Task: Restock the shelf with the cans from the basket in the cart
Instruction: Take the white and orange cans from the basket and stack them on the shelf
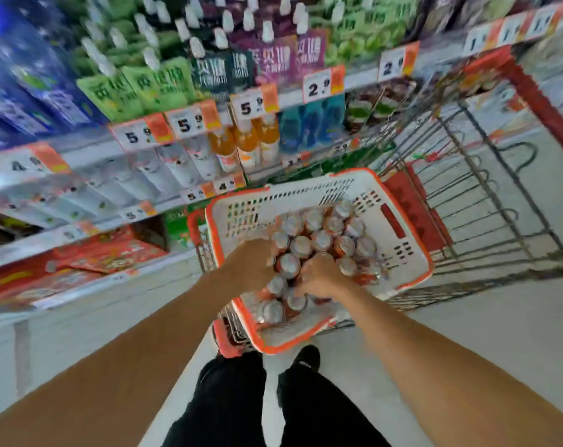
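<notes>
Both hands are down in the basket (399, 227), which sits in the near end of the cart (486, 188). The basket is white with an orange rim, and the cans (322, 240) are packed upright in it, silver tops up, mostly filling the half nearest the person. The left hand (252, 264) is at the basket's left wall with its fingers curled around a can (288, 264) standing just inside that wall. The right hand (320, 279) is right beside it, toward the basket's middle, fingers bent down among the can tops, but it's too blurry to tell if it's actually gripping one. The shelf (90, 162) runs along to the left of the basket, with rows of bottles, pouches and price tags. Black trousers and a shoe show on the floor below the basket's near edge.
</notes>
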